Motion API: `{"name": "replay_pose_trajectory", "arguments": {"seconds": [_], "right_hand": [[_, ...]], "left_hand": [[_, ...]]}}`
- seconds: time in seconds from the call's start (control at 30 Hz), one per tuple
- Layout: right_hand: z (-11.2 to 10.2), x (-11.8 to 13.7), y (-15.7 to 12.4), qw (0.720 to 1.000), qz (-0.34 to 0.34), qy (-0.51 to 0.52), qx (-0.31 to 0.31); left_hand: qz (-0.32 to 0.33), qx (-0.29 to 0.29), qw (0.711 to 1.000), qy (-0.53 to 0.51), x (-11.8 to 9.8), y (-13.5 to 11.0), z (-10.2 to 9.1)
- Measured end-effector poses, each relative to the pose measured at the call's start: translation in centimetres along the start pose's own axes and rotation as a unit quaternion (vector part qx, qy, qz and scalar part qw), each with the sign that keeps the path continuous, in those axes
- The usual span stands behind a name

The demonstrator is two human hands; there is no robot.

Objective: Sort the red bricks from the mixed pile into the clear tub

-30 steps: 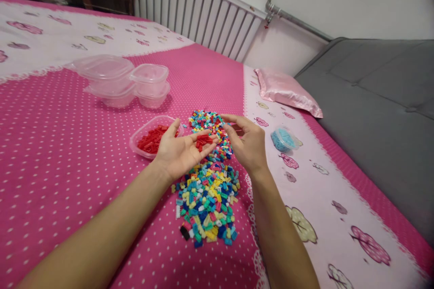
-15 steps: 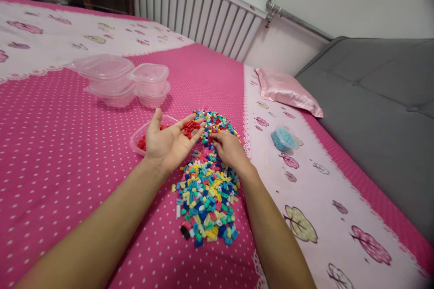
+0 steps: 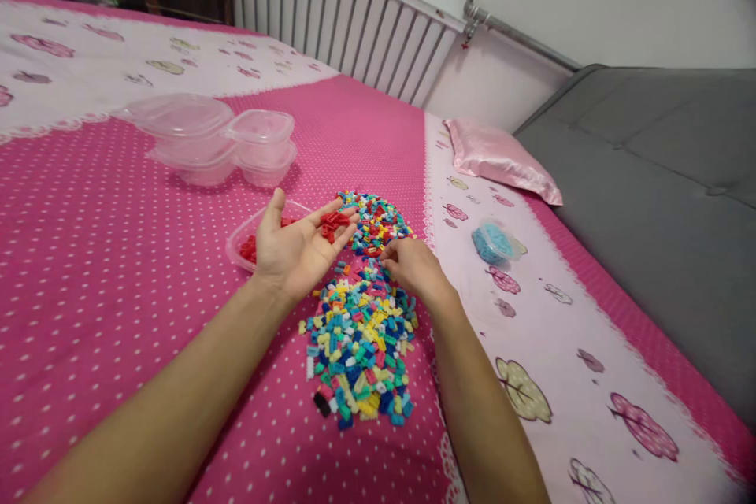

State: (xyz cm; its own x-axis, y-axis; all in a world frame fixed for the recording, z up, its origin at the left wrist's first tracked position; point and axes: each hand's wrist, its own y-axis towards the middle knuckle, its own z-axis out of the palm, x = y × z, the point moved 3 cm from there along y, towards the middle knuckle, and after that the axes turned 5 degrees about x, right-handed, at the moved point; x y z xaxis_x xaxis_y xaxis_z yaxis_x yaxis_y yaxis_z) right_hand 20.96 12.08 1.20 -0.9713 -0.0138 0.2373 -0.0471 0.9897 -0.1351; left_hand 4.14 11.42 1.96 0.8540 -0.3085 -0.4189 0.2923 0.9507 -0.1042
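My left hand (image 3: 290,252) is palm up with its fingers stretched out, holding several small red toy bricks (image 3: 334,224) on them. Behind its wrist and thumb, partly hidden, sits a clear plastic tub (image 3: 235,240) with red bricks (image 3: 249,250) inside. My right hand (image 3: 412,266) is at the right side of the far heap of mixed toy bricks (image 3: 378,214), thumb and fingers pinched together. Whatever may be between those fingertips is too small to make out. A nearer heap of mixed bricks (image 3: 360,346) spreads between my forearms.
Stacked clear plastic tubs (image 3: 194,150) stand at the left on the pink dotted bedspread (image 3: 106,268). To the right is a tub of light blue bricks (image 3: 494,244). A pink pillow (image 3: 502,160) lies by the grey headboard (image 3: 661,150). A white radiator (image 3: 348,24) runs along the wall.
My right hand has shifted slightly right and toward me, off the far heap's middle, its fingers still pinched. My left hand has barely moved and still bears the red bricks.
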Motion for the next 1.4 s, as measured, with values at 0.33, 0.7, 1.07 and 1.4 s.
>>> {"name": "replay_pose_trajectory", "arguments": {"seconds": [0.33,0.7,1.07,1.4], "right_hand": [[-0.2,-1.8,0.6,0.990,-0.039,0.129,-0.029],[-0.6,-2.1,0.6,0.978,-0.065,0.190,-0.057],[-2.9,0.0,-1.0,0.925,-0.187,0.285,-0.167],[-4.1,2.4,-3.2,0.891,-0.257,0.315,-0.204]], "left_hand": [[-0.008,0.001,1.000,-0.004,0.2,-0.1,0.0],[-0.018,0.000,1.000,-0.009,0.3,0.0,-0.2],[-0.115,0.014,0.993,0.008,1.8,0.2,-0.8],[-0.147,0.035,0.988,-0.019,2.2,0.3,-1.0]]}}
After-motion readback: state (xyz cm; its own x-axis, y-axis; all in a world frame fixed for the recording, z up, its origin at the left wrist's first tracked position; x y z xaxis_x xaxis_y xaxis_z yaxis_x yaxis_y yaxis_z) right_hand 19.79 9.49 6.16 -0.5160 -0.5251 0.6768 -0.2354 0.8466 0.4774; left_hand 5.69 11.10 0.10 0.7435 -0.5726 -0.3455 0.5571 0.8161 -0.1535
